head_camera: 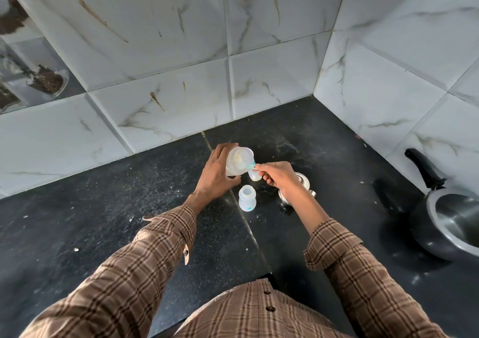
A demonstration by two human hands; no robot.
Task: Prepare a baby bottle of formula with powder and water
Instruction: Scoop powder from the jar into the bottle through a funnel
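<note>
Fingers of the left hand (213,175) wrap around a translucent powder jar (237,165), tilted with its mouth toward three o'clock, lifted above the black countertop (103,221). At three o'clock from the jar, the right hand (278,177) pinches the handle of a teal scoop (247,166), whose bowl sits inside the jar's mouth. Baby bottle (247,197) stands upright and uncapped on the countertop at six o'clock from the jar. A steel vessel (298,186) sits partly hidden under the right wrist. Far out at three o'clock rests a dark pan (445,221) with a black handle.
</note>
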